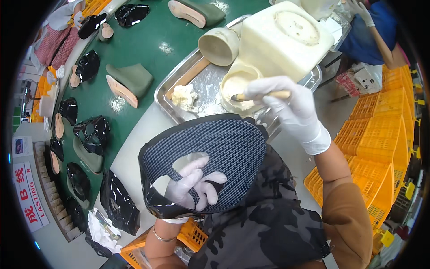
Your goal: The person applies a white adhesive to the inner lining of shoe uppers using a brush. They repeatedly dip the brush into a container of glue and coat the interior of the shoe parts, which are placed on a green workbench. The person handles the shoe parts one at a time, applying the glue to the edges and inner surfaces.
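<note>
My left hand (197,186), in a white glove, holds a glossy black shoe upper (228,157) with its blue-grey mesh lining turned up. Its fingers come up through the cut-out opening and curl over the lining. In my gloved right hand (293,105) is a brush (280,94) with a wooden handle, its tip down in the round mouth of a glue container (245,71). Creamy white glue (237,87) shows inside that mouth. The container's large pale tank (273,45) rests on a metal tray (163,89), beside a lump of dried glue (184,97).
A pale round cup (218,46) lies tipped in the tray. Green shoe lasts (139,76) with tan soles and several black uppers (118,201) stand along the green conveyor (134,45). Yellow crates (376,134) are stacked at right. Other people (369,33) work across the far side.
</note>
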`<state>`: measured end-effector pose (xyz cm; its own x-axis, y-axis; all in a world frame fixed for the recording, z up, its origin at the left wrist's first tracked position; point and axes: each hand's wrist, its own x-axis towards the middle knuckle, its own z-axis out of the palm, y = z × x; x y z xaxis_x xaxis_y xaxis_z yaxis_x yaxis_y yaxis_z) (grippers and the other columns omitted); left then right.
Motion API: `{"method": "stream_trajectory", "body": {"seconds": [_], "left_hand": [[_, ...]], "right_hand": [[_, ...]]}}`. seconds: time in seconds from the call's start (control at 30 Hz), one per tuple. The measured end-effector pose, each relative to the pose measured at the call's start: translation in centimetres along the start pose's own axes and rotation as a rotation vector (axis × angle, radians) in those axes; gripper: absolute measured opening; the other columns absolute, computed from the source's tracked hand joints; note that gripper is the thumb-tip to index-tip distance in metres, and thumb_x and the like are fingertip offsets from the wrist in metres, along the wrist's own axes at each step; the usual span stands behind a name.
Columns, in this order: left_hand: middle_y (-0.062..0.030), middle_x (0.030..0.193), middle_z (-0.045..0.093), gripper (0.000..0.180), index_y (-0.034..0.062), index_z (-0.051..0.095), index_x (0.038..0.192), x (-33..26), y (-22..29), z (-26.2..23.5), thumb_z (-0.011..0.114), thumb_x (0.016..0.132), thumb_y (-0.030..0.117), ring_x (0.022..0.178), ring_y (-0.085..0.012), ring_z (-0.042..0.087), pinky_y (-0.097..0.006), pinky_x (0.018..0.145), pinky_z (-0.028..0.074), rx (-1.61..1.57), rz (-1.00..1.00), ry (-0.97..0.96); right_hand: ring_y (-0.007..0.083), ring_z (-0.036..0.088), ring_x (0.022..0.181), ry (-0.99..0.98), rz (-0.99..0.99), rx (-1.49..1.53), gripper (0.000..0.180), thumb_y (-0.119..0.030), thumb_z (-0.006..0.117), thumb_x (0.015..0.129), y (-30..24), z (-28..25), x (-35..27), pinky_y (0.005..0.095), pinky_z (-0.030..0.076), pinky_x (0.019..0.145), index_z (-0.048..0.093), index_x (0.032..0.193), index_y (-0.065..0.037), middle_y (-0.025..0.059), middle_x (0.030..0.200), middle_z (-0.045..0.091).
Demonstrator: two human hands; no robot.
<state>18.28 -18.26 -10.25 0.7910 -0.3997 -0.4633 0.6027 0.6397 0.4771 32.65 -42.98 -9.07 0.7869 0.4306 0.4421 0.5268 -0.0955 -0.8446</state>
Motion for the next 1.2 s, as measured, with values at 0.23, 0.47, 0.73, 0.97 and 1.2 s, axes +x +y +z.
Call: {"method": "stream_trajectory", "body": {"seconds": [0.23, 0.47, 0.73, 0.97, 1.2], "left_hand": [[-0.0283, 0.096, 0.060, 0.038, 0.0111, 0.045, 0.126, 1.4, 0.4, 2.6, 0.040, 0.088, 0.014, 0.058, -0.0208, 0.061, -0.018, 0.038, 0.039, 0.339, -0.171, 0.213], [-0.0271, 0.096, 0.060, 0.048, -0.0032, 0.036, 0.129, 3.8, 0.4, 3.6, 0.038, 0.085, 0.015, 0.054, -0.0157, 0.059, -0.018, 0.039, 0.040, 0.324, -0.342, 0.153], [-0.0189, 0.108, 0.057, 0.041, -0.0024, 0.031, 0.128, 4.0, 0.5, 5.5, 0.032, 0.092, 0.016, 0.058, -0.0178, 0.063, -0.017, 0.040, 0.042, 0.537, -0.294, 0.160], [-0.0232, 0.121, 0.044, 0.046, -0.0027, 0.028, 0.131, 3.2, 0.9, 4.9, 0.035, 0.089, 0.016, 0.068, -0.0242, 0.065, -0.018, 0.035, 0.041, 0.484, -0.239, 0.221], [-0.0245, 0.119, 0.047, 0.046, -0.0032, 0.027, 0.131, 2.0, -0.4, 4.5, 0.033, 0.089, 0.014, 0.063, -0.0220, 0.064, -0.020, 0.036, 0.042, 0.501, -0.071, 0.272]], "right_hand": [[0.0136, 0.062, 0.083, 0.020, -0.215, 0.088, 0.020, -0.015, 0.051, 0.091, -1.4, -1.1, 2.6, 0.0235, 0.050, 0.072, 0.051, 0.102, 0.002, 0.0089, 0.091, 0.062], [0.0134, 0.062, 0.082, -0.328, -0.266, -0.105, 0.038, -0.018, 0.068, 0.078, -3.3, -0.6, 5.0, 0.0243, 0.050, 0.069, 0.055, 0.110, -0.004, 0.0067, 0.100, 0.062], [0.0231, 0.058, 0.065, -0.346, -0.283, -0.205, 0.021, -0.021, 0.071, 0.068, -2.5, 1.3, 5.8, 0.0286, 0.046, 0.057, 0.062, 0.087, -0.017, 0.0004, 0.074, 0.060], [0.0221, 0.061, 0.068, -0.467, -0.164, -0.461, 0.017, -0.021, 0.068, 0.075, -3.4, -2.0, 4.6, 0.0265, 0.048, 0.060, 0.058, 0.085, -0.010, 0.0018, 0.075, 0.062], [0.0190, 0.064, 0.073, -0.193, -0.298, -0.113, 0.015, -0.014, 0.062, 0.084, -2.8, 0.7, 4.0, 0.0255, 0.050, 0.069, 0.057, 0.092, -0.002, 0.0070, 0.084, 0.065]]}}
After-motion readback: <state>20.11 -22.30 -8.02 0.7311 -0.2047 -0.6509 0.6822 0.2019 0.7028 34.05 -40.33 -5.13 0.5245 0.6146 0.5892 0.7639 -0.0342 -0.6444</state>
